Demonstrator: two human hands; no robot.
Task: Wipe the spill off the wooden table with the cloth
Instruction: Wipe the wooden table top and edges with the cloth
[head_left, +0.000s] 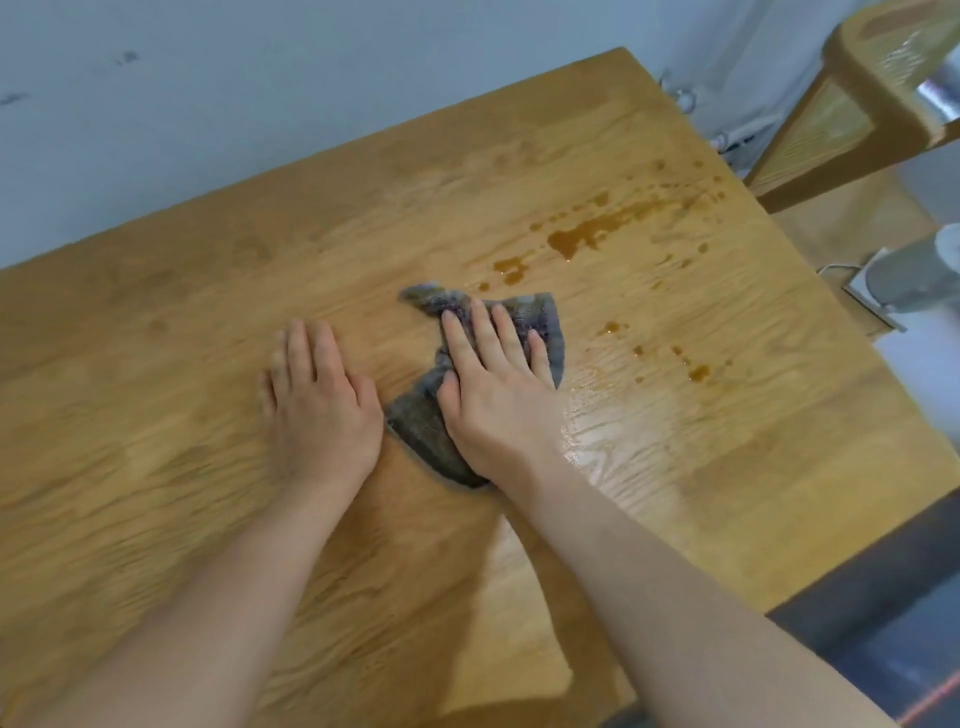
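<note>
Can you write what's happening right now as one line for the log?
step: wiping | right hand: flat on cloth | left hand: flat on table | spill: brown drops remain beyond cloth

Two bare forearms enter from the lower edge of the head view. No sleeves, gloves, rings, watches or wristbands show on either. The left hand (319, 400) and right hand (493, 384) have short, unpainted fingernails.

Wooden chair (878, 104), pale wall (208, 104), possibly cable (727, 137)
</note>
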